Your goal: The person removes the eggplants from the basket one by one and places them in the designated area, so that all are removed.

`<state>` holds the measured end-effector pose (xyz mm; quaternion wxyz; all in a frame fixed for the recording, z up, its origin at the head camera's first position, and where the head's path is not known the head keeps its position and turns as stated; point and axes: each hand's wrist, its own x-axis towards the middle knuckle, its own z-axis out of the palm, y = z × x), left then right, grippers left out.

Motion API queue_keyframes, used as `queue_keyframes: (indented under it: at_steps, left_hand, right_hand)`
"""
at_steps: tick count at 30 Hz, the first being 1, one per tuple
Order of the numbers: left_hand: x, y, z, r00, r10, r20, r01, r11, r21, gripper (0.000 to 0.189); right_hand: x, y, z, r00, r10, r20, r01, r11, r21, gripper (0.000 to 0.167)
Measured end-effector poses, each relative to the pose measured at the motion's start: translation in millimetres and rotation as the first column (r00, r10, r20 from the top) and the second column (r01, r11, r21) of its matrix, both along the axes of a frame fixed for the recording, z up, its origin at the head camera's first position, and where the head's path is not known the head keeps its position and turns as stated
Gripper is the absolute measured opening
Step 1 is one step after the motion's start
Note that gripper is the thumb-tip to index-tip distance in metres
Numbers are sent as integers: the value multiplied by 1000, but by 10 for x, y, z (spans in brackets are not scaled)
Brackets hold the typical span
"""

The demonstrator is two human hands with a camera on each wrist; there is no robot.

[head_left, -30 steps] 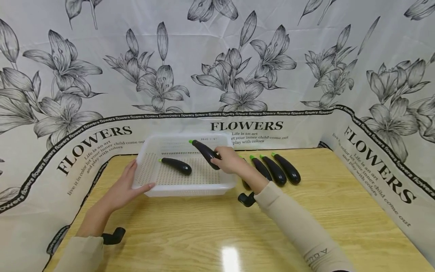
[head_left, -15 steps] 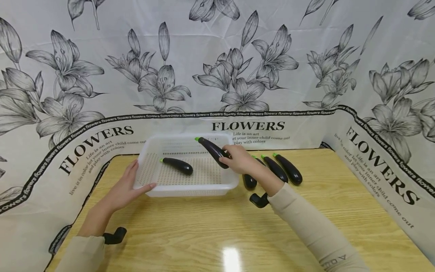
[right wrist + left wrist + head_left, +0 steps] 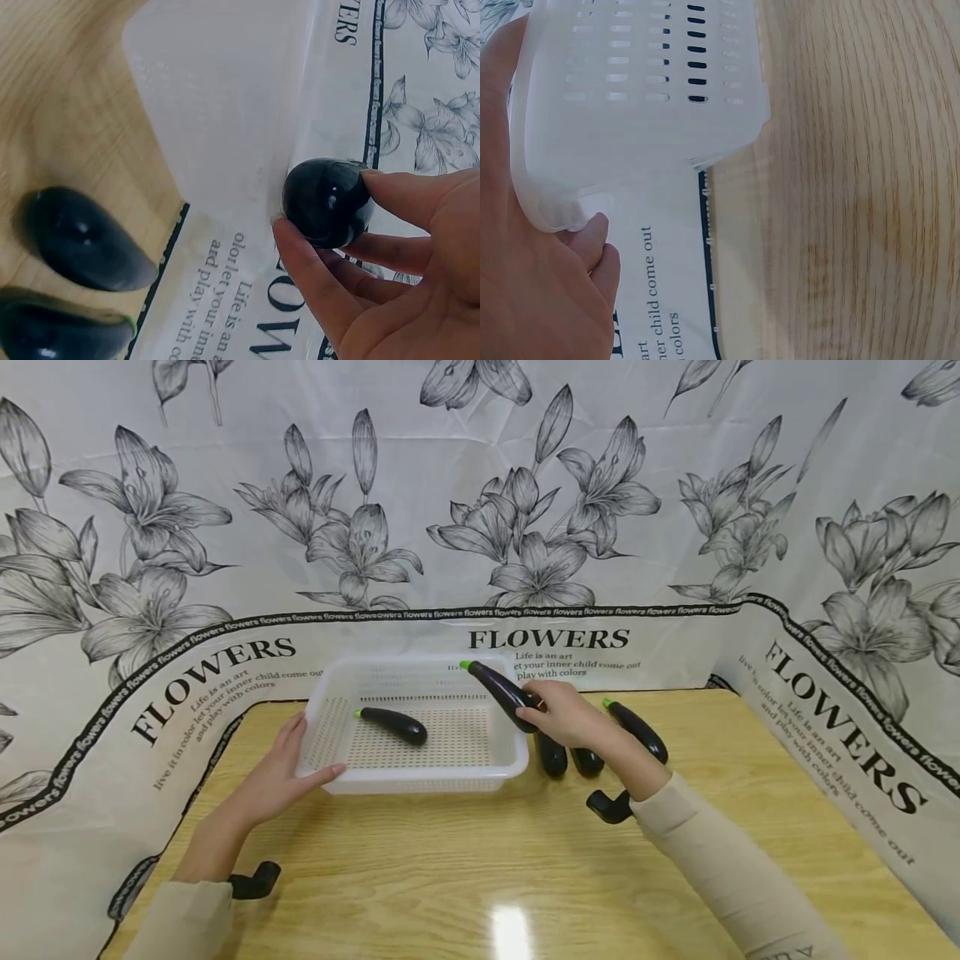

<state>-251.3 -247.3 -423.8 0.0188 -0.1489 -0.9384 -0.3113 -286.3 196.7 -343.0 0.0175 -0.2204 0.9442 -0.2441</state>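
A white perforated plastic basket [image 3: 420,774] stands at the back left of the table. My left hand [image 3: 273,777] holds its left end, thumb over the front rim; in the left wrist view fingertips [image 3: 592,232] curl under the rim. One dark purple eggplant [image 3: 393,725] with a green stem lies inside on the basket's floor. Raised at the basket's right rim, another eggplant [image 3: 497,687] is pinched near its thick end between the thumb and fingers of my right hand [image 3: 570,717]. The right wrist view shows that eggplant's rounded end [image 3: 322,202] against the fingertips.
Right of the basket, three more eggplants lie on the wooden table [image 3: 420,860]; the rightmost eggplant [image 3: 637,732] shows most fully, while my right arm partly covers the others. A flower-printed cloth [image 3: 390,527] hangs behind and along both sides.
My right hand has moved rightward with the eggplant, from above the basket's inside to its right rim. The left hand, the basket and the eggplant lying in it look still.
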Motion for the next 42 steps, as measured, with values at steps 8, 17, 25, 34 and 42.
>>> queue_keyframes:
  at_steps: [8, 17, 25, 34, 42]
  left_hand:
    - [-8, 0, 6, 1000, 7, 3, -7, 1000, -28, 111]
    - [0, 2, -1, 1000, 10, -13, -10, 999, -32, 110]
    - [-2, -19, -7, 1000, 15, 8, -15, 999, -43, 112]
    - [-21, -17, -37, 1000, 22, 10, -22, 999, -35, 114]
    - [-39, -15, -39, 1000, 24, 6, -24, 999, -47, 114]
  right_hand:
    - [61, 365, -131, 999, -43, -33, 44, 999, 16, 41]
    - [96, 782, -180, 994, -110, -12, 110, 994, 11, 43]
    - [152, 1173, -184, 987, -157, -15, 158, 987, 41, 49]
    - [176, 1577, -199, 980, -197, -25, 198, 978, 61, 53]
    - [184, 1854, -235, 970, -244, -9, 245, 967, 70, 50]
